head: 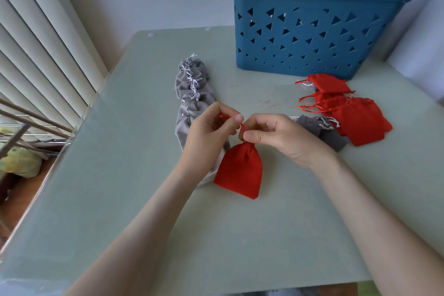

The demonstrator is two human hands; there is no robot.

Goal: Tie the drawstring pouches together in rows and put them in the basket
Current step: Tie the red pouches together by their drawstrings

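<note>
Both hands pinch a red drawstring [241,127] – the left hand [206,132] at its upper end, the right hand [276,137] at the cinched neck of the red pouch [237,170] lying on the table [120,175] before the blue basket [312,31].

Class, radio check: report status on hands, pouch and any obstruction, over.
Left hand and right hand both pinching red drawstring. Red pouch cinched, not joined to another. Grey row tied, outside blue basket. Nothing blocking hands.
</note>
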